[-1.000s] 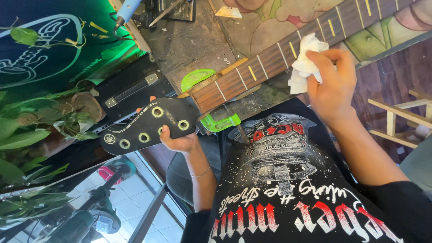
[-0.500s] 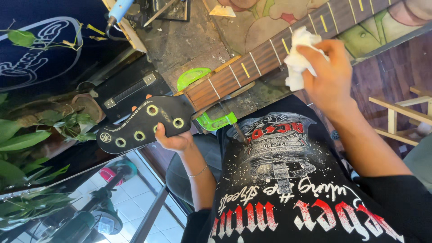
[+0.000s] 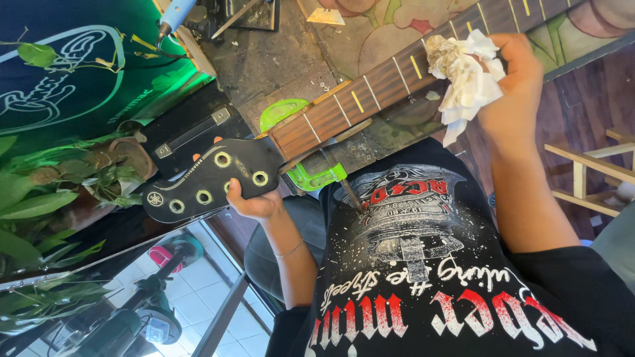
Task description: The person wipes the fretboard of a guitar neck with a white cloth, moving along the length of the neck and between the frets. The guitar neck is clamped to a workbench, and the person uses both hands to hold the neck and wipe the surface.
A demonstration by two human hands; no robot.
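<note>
Nearby, green clamp under guitar neck, leafy plant, soldering iron

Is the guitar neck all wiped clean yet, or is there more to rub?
Not finished. The right hand presses a crumpled cloth on the fretboard; the left hand steadies the black headstock. The frets near the headstock look clean; strings and tuners aren't on.
</note>
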